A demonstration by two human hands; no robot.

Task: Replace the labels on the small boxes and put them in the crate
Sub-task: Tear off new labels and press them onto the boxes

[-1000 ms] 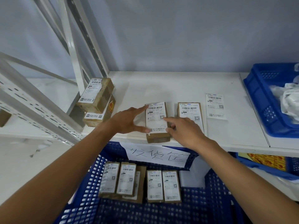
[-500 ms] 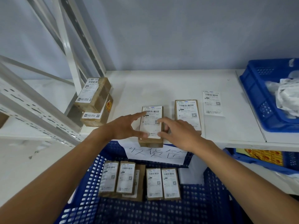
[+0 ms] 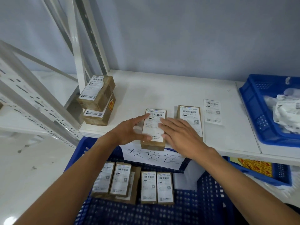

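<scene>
A small brown box [image 3: 153, 127] with a white label lies at the front edge of the white shelf [image 3: 162, 91]. My left hand [image 3: 129, 130] grips its left side, index finger along the top and thumb at the near corner. My right hand [image 3: 181, 135] lies flat with fingers spread on the label's right edge. A second labelled box [image 3: 190, 116] lies just right of it, partly under my right hand. A loose label [image 3: 213, 112] lies further right. Below the shelf, a blue crate [image 3: 211, 200] holds several labelled boxes [image 3: 149, 187].
Two stacked brown boxes [image 3: 97, 101] stand at the shelf's left end beside white rack posts [image 3: 78, 46]. A blue bin [image 3: 259, 111] with crumpled white papers sits at the right. A handwritten paper sign [image 3: 154, 155] hangs on the crate's rim. Another blue crate [image 3: 259, 172] sits under the shelf.
The box has slid toward the front edge of the shelf. My right hand has gone from pressing the label's lower corner to lying flat along its right side.
</scene>
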